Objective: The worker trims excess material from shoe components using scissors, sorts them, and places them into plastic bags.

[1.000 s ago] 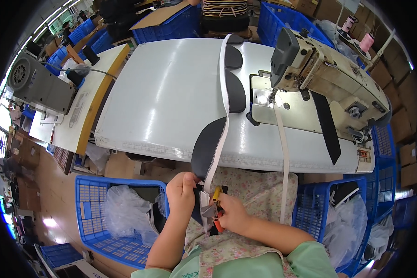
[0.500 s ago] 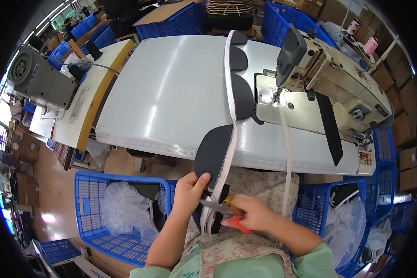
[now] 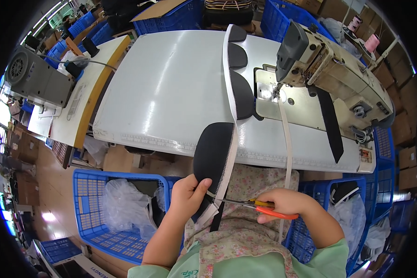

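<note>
My left hand [image 3: 188, 192] is closed on a black half-round fabric piece [image 3: 213, 150], thumb on top. Along its straight side a white tape [image 3: 228, 160] is stitched, and the same tape joins several more black pieces [image 3: 242, 95] running up the table. Scissors [image 3: 245, 202] with orange and yellow handles are gripped in my right hand [image 3: 280, 204]. Their blades point left and lie across the white tape just below the black piece. Whether the blades are fully closed I cannot make out. A cut-looking tape end [image 3: 207, 214] hangs beneath the blades over my lap.
A sewing machine [image 3: 338, 74] stands on the right of the white table [image 3: 167, 92], a loose white strip [image 3: 286, 143] trailing from its needle to my lap. Blue baskets [image 3: 118, 175] flank me. Another machine [image 3: 39, 74] is at left, a black strap [image 3: 331, 123] at right.
My right hand has moved right and turned the scissors, so the blades now lie nearly level across the tape. The lower tape has shifted left. My left hand keeps its hold.
</note>
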The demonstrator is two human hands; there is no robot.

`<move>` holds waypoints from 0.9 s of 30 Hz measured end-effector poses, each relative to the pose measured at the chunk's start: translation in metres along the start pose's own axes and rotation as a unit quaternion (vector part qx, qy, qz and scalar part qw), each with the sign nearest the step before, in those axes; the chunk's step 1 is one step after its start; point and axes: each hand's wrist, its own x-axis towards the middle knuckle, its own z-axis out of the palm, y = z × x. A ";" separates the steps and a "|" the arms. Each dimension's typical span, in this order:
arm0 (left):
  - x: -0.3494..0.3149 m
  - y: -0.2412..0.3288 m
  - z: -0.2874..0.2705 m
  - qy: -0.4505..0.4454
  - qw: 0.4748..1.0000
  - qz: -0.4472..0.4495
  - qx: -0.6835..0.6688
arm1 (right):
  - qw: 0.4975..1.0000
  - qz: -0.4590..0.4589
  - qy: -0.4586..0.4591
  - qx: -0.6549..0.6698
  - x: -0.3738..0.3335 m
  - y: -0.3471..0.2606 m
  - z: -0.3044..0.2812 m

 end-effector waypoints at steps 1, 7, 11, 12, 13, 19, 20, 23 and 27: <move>0.000 0.000 0.000 0.002 1.000 0.005 0.006 | 1.000 0.000 0.000 0.001 0.002 0.000 0.000; 0.000 0.004 -0.002 -0.014 1.000 0.003 0.028 | 0.998 0.020 -0.016 0.057 0.006 -0.006 -0.002; -0.003 -0.003 -0.005 -0.008 0.999 0.005 0.050 | 0.998 0.002 -0.025 0.056 0.002 0.002 -0.003; -0.004 -0.002 -0.008 0.001 1.000 0.004 0.030 | 0.999 -0.023 -0.020 0.044 0.001 0.005 -0.003; -0.007 -0.001 -0.010 0.012 1.000 0.003 0.011 | 0.999 -0.024 -0.019 0.043 -0.002 0.004 -0.007; -0.036 -0.012 -0.021 -0.008 0.997 -0.001 -0.078 | 0.918 -0.031 0.306 0.248 0.048 -0.016 -0.005; -0.040 -0.012 -0.023 -0.021 0.998 -0.010 -0.059 | 0.890 -0.062 0.334 0.303 0.061 -0.026 -0.006; -0.044 -0.010 -0.033 -0.030 0.998 -0.057 -0.012 | 0.841 -0.111 0.377 0.372 0.084 -0.039 -0.003; -0.038 -0.010 -0.050 0.013 0.994 -0.103 0.024 | 0.849 -0.145 0.460 0.215 0.106 -0.020 0.015</move>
